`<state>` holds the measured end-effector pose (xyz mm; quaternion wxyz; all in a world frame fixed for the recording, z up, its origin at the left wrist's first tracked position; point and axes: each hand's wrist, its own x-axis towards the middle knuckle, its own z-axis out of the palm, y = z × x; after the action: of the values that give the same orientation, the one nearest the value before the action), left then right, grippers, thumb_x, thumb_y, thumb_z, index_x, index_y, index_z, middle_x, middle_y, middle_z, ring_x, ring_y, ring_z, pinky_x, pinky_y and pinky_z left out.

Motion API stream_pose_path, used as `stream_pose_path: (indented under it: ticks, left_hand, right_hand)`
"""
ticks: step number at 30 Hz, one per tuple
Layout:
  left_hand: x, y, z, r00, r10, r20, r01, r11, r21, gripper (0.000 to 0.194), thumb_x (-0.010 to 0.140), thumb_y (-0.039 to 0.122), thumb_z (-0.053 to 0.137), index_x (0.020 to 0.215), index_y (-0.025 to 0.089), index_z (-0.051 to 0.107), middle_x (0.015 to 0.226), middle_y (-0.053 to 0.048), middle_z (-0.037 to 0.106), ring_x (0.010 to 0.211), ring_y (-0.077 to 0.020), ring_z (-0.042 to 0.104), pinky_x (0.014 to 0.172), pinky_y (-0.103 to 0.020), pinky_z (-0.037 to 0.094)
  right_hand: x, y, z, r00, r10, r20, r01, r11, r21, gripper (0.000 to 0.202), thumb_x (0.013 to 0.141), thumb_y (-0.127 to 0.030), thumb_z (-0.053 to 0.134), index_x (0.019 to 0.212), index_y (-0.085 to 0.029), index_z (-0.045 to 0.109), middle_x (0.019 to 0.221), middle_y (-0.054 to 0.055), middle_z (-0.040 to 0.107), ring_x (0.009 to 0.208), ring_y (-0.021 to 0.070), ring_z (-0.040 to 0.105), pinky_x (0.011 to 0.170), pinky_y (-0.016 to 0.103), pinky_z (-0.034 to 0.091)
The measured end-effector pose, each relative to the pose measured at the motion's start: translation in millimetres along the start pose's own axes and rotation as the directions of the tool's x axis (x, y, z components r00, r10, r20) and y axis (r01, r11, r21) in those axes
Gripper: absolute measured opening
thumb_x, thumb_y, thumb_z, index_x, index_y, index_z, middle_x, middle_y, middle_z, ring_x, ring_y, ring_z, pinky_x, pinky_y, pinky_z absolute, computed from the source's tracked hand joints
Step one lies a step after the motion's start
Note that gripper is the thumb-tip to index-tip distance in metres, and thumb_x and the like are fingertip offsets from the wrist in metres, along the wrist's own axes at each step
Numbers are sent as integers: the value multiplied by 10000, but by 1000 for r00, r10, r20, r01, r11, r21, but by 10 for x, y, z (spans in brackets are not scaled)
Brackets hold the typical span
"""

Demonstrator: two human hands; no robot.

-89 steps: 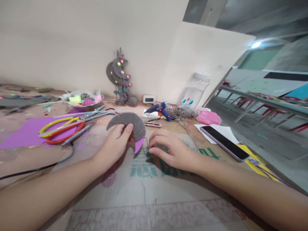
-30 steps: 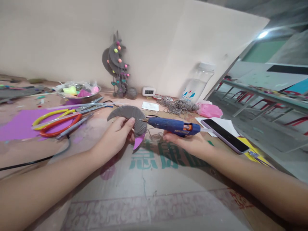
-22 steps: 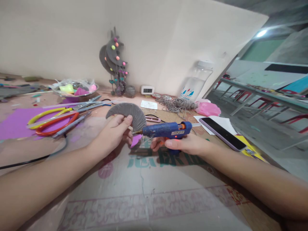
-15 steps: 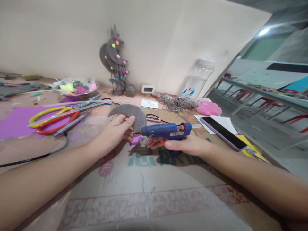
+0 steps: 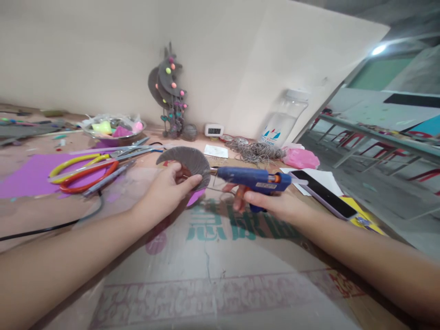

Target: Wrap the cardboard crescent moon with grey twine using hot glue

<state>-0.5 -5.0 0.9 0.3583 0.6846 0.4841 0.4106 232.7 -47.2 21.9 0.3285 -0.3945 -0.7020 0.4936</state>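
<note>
A gray yarn-wrapped crescent (image 5: 185, 159) is held above the tabletop (image 5: 34, 215), on the near side of the rear edge and well apart from the right edge, pinched between thumb and fingers of the left hand (image 5: 170, 187). A blue hot-glue gun (image 5: 244, 177) is gripped by the right hand (image 5: 275, 202), its fingers curled about the handle, its nozzle (image 5: 214, 171) positioned at the crescent's right-hand rim; trigger pressure cannot be told. If the nozzle slips leftward, the left thumb could be burned; if the yarn strand (image 5: 220, 189) is slackened, the wrapping could be loosened.
</note>
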Motion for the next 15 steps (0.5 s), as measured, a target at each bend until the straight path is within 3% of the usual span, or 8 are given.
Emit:
stream_pose_path:
  ticks: [3, 5, 10, 15]
  left_hand:
    - [-13, -11, 6, 1000, -2, 1, 2, 1000, -30, 214, 779, 383, 572, 758, 173, 536, 731, -21, 625, 717, -186, 601, 637, -289, 428]
    - [-16, -14, 16, 1000, 4, 7, -4, 999, -42, 218, 785, 385, 563, 779, 169, 536, 769, -34, 634, 735, -194, 604, 645, -296, 430]
    - [-9, 0, 11, 999, 10, -33, -10, 1000, -21, 215, 766, 364, 586, 702, 176, 505, 719, -22, 626, 699, -187, 597, 614, -281, 418]
    - [2, 23, -13, 1000, -9, -11, 9, 1000, -12, 263, 752, 407, 588, 684, 154, 581, 651, -40, 637, 656, -202, 595, 604, -293, 413]
  right_hand:
    - [-10, -52, -15, 972, -84, -217, 30, 970, -241, 232, 856, -395, 521, 917, -195, 622, 892, 50, 653, 678, 124, 599, 632, 260, 503]
    - [-20, -45, -9, 951, -123, -282, 2, 920, -391, 239, 840, -424, 531, 857, -201, 616, 830, 41, 642, 673, 133, 585, 616, 256, 486]
    - [-67, 31, 29, 952, -161, -260, -13, 828, -561, 351, 731, -542, 616, 748, -192, 612, 727, 42, 631, 658, 166, 578, 595, 269, 446]
    - [-71, 24, 44, 963, -141, -230, -33, 784, -620, 353, 718, -539, 627, 683, -189, 598, 653, 18, 606, 612, 144, 555, 557, 238, 397]
